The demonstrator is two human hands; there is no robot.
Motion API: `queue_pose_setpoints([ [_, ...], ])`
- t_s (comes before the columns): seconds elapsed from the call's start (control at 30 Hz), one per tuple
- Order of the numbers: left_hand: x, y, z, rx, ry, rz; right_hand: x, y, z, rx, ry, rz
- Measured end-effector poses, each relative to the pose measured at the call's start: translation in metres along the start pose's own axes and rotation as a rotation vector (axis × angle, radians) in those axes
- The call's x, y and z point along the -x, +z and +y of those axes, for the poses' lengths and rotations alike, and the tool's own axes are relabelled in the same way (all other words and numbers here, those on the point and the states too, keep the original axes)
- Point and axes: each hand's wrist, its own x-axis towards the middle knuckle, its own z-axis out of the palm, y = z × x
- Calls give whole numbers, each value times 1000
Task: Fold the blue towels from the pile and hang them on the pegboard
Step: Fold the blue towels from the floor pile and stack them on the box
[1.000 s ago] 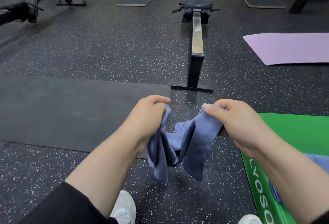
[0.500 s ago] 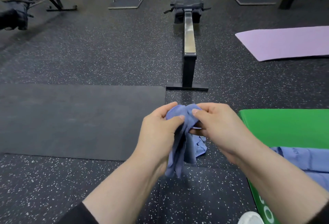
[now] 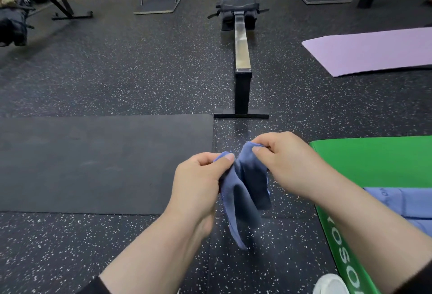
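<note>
Left hand: the left hand [image 3: 201,177] is curled, and a top corner of the small blue cloth towel [image 3: 245,191] is pinched between thumb and forefinger
Right hand: the right hand [image 3: 287,163] is curled, and the other top corner of the same towel is pinched just beside the left hand
Towel in hand: it is held in the air above the black speckled rubber floor [image 3: 117,78], hanging down in loose folds between the two wrists
Pile: more light blue towels [image 3: 397,202] are laid on the bright green exercise mat [image 3: 374,160], near its left edge, partly hidden behind the right forearm
Edges: the green mat's left edge is seen just right of the hanging towel; the right edge of the flat black floor mat [image 3: 93,163] is seen just left of it
Open room: a strip of bare floor is left between the two mats, below the towel
Further off: a black and steel rowing machine [image 3: 242,60] is seen straight ahead, a lilac mat [image 3: 374,53] at the right edge
Foot: a white shoe [image 3: 330,284] is seen at the bottom edge
</note>
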Motion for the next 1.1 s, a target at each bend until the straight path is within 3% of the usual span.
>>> queue_pose_setpoints([
  [0.33, 4, 8, 4, -58, 6, 13, 7, 16, -9, -133, -34, -53],
  [0.47, 7, 10, 7, -322, 192, -6, 7, 15, -9, -278, -8, -75],
  [0.63, 6, 13, 6, -478, 331, -7, 8, 19, -12, -423, -3, -69],
  [0.9, 8, 12, 23, -471, 285, -227, 5, 13, -8, -689, 57, -15],
  [1.0, 1, 4, 29, -381, 290, -229, 4, 11, -7, -648, 52, 10],
  [1.1, -5, -3, 27, -626, 481, -131, 5, 11, -8, -579, 13, 20],
])
